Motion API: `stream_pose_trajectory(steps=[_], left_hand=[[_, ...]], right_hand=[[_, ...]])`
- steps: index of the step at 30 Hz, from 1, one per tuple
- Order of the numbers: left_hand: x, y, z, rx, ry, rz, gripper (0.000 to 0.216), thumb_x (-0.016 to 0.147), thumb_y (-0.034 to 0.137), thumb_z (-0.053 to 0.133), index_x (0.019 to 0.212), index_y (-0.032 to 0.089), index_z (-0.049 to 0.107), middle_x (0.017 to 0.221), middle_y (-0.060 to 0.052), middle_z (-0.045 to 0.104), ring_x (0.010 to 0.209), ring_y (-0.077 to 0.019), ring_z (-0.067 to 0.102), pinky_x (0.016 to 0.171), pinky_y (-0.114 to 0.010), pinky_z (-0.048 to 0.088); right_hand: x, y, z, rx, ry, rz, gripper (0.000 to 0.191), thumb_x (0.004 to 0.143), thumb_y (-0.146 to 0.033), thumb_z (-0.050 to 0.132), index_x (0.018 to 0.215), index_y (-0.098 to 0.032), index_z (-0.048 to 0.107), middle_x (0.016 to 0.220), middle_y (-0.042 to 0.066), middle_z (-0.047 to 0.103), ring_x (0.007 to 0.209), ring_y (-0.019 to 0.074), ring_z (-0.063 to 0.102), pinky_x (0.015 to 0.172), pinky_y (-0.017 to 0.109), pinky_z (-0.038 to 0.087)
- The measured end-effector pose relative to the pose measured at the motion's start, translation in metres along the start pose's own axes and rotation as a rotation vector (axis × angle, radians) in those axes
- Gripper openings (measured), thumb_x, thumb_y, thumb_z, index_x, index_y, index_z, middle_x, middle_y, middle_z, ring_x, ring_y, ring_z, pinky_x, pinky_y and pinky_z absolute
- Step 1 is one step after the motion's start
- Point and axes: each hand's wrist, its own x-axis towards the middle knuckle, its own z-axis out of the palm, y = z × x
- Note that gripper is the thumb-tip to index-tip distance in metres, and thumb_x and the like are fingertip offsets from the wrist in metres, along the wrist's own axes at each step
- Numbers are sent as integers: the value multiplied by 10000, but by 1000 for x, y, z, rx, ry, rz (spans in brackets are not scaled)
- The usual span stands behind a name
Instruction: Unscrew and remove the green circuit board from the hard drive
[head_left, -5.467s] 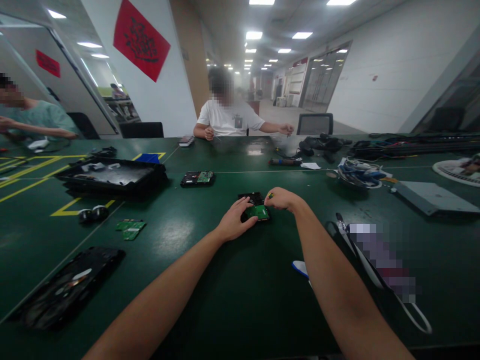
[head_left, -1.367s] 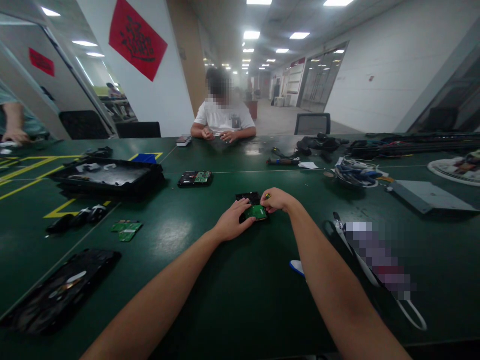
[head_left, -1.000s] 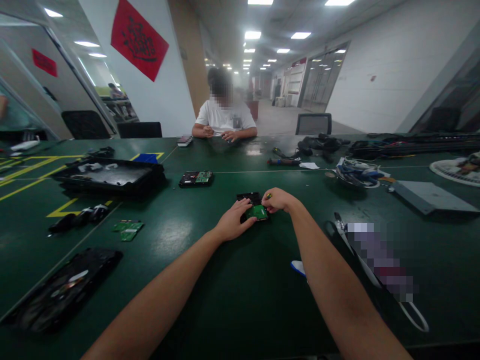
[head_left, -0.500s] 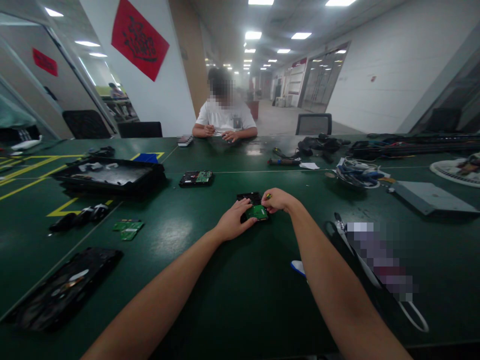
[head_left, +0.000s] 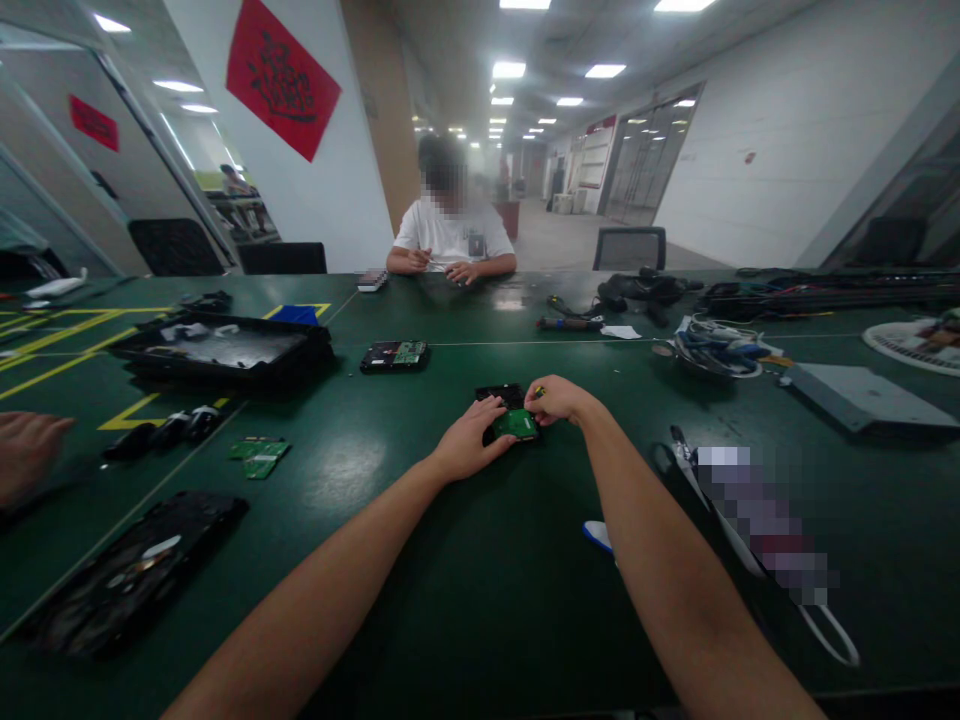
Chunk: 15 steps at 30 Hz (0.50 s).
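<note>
Green and roughly rectangular, a circuit board [head_left: 519, 425] is lying face up at the near side of a black, boxy unit [head_left: 498, 392], which is resting on the dark green worktop [head_left: 450, 580] between the two hands. The left hand [head_left: 471, 440] is spreading over the unit's left side, its thumb reaching along the board's near edge, and seems to be steadying the piece. The right hand [head_left: 559, 398] is pinching a small yellow-and-black tool handle [head_left: 539, 392] over the board's right edge; whether a tip is meeting anything there is too small to tell. Judging progress, the board is sitting with its unit rather than apart, so the work at this edge is looking unfinished. Irregular green board pieces [head_left: 260, 457] are lying loose to the left, near a large black plastic shell [head_left: 142, 565], while another black unit with an exposed green board [head_left: 394, 356] is lying farther off; whether these are counting as finished, I cannot tell.
</note>
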Motion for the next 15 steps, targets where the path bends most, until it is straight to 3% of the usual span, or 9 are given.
stream_pose_trajectory(steps=[15], left_hand=[[0,-1,0,-3,2,-12,650,914,597,572,1436,212,539,1571,-116,458,1493,-293,370,1252,-511,269]], right_hand=[[0,0,1,-13,7,4,81,847,-104,730,824,-139,660,612,-8,641,543,91,622,575,197,584]])
